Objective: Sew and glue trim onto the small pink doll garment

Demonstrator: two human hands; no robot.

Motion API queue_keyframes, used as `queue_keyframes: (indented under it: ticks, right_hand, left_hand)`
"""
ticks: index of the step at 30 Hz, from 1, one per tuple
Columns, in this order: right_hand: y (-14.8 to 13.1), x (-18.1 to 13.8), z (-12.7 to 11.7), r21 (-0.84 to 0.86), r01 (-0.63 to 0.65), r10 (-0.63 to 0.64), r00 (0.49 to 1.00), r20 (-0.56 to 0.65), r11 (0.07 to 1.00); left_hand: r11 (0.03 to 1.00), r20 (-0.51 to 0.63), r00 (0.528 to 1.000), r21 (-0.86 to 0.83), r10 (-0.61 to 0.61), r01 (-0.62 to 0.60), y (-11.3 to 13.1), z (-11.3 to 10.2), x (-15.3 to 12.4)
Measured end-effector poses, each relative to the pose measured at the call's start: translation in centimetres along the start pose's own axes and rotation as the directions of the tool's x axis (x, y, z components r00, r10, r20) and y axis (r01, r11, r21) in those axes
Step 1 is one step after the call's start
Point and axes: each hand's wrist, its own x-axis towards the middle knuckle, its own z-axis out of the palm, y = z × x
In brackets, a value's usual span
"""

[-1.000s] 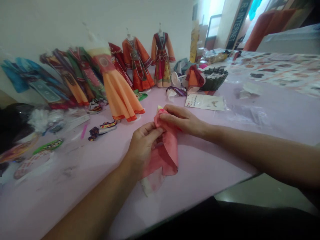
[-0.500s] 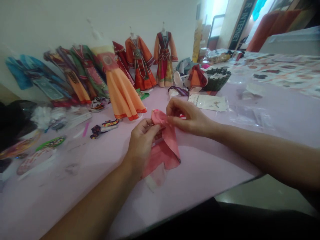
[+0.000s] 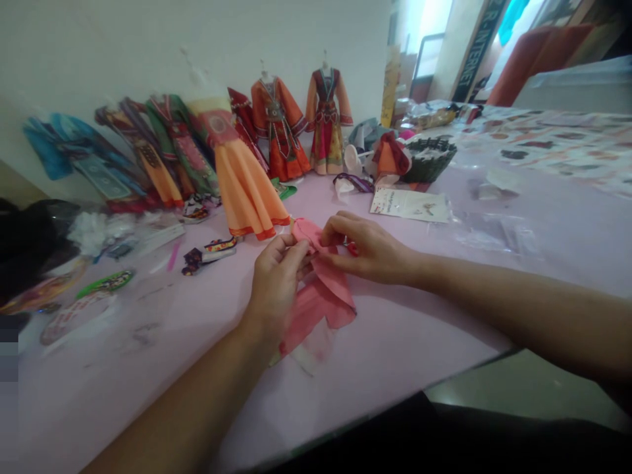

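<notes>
A piece of pink cloth (image 3: 323, 299), sewn into a small garment-like shape, hangs from my fingers down to the table. Its upper end is pinched between the thumb and fingers of my left hand (image 3: 276, 280). My right hand (image 3: 368, 247) closes on the cloth's right side, thumb and index finger against it. Any needle or thread there is too small to make out. A small red item (image 3: 351, 248) shows behind my right fingers; its kind is unclear. Paler cloth (image 3: 316, 342) trails below the pink part. Just beyond my left hand stands a doll-sized orange skirt (image 3: 249, 184).
Several small costumes (image 3: 279, 125) on stands line the wall. A dark woven basket (image 3: 429, 158) and a printed card (image 3: 411, 205) lie beyond my right hand, with clear plastic (image 3: 486, 234) beside them. Patterned ribbon pieces (image 3: 210, 255) and plastic bags (image 3: 99, 230) are at left.
My right hand has come down slightly and left, its fingertips now against the pink cloth. The cloth's top end has shifted a little left. The view has moved slightly.
</notes>
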Motion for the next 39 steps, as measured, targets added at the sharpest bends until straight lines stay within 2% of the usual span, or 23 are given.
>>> queue_keyframes:
  ticks: [6, 9, 15, 23, 30, 34, 39]
  right_hand:
    - [0.2, 0.1, 0.0, 0.045, -0.026, 0.027, 1.0, -0.007, 0.999]
    - [0.2, 0.2, -0.1, 0.142, -0.083, 0.083, 0.997, 0.006, 0.986]
    - [0.1, 0.5, -0.5, 0.412, -0.214, 0.185, 0.977, 0.109, 0.886]
    - [-0.2, 0.5, -0.6, 0.464, -0.252, 0.201, 0.967, 0.156, 0.849]
    - [-0.2, 0.8, -1.0, 0.605, -0.272, 0.251, 0.96, 0.122, 0.749]
    - [-0.2, 0.7, -0.9, 0.582, -0.295, 0.253, 0.955, 0.156, 0.758]
    - [-0.2, 0.5, -0.6, 0.48, -0.272, 0.208, 0.961, 0.182, 0.834]
  left_hand:
    - [1.0, -0.002, 1.0, 0.022, -0.004, 0.005, 0.0, 0.1, -0.1]
    - [0.999, 0.005, 1.0, 0.034, 0.006, -0.006, 0.0, 0.1, -0.1]
    - [0.998, 0.016, 1.0, 0.065, -0.003, 0.002, 0.0, 0.0, -0.1]
    - [0.998, 0.01, 1.0, 0.063, -0.018, 0.018, 0.2, 0.4, -0.3]
    - [0.998, 0.007, 1.0, 0.068, -0.01, 0.009, 0.2, 0.3, -0.3]
    - [0.996, 0.003, 1.0, 0.086, -0.008, 0.007, 0.2, 0.3, -0.3]
    - [0.999, 0.02, 1.0, 0.053, 0.005, -0.006, 0.2, 0.4, -0.4]
